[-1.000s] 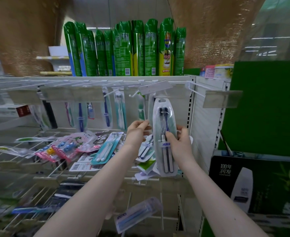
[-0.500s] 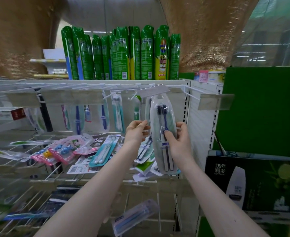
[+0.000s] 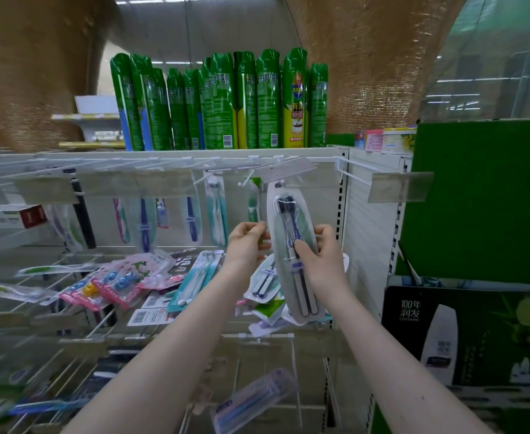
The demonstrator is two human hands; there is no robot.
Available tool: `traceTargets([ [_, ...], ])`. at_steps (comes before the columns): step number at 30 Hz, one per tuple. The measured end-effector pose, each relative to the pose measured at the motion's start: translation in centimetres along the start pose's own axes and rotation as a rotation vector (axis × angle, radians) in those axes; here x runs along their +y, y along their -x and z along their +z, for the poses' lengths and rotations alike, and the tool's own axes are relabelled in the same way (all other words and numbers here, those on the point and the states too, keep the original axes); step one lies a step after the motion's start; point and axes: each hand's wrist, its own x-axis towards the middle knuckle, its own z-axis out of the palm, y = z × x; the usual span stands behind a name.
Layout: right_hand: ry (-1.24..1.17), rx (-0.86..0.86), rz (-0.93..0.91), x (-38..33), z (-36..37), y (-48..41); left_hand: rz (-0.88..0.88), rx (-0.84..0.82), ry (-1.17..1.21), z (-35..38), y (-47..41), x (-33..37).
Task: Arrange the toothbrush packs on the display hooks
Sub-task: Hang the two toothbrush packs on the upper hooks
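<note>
Tilted further now, toothbrush pack (image 3: pixel 284 242) sits between hands — right hand (image 3: pixel 320 255) grips its middle, left hand (image 3: pixel 246 242) pinches its edge.

White shelving (image 3: pixel 368 233), green panel (image 3: pixel 476 198) beside

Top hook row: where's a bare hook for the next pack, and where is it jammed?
The far-right hook is bare, between the twin toothbrush pack in the right hand and the green panel; white backboard beneath shows free. Hooks left of it carry hanging packs; the lower wire rack is heaped.
</note>
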Motion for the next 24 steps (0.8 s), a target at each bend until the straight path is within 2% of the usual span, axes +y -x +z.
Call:
traceTargets([
  [11, -0.001, 0.04, 0.022, 1.1, 1.6, -1.4, -0.009, -0.093, 0.042, -0.9, -2.0, -1.1],
  [18, -0.072, 0.084, 0.014, 2.6, 2.8, -3.5, -0.001, -0.219, -0.056, -1.0, -3.9, -2.6],
  [24, -0.05, 0.12, 0.095, 3.1, 3.6, -5.7, 0.074, -0.199, -0.124, -0.6, -6.3, -3.0],
])
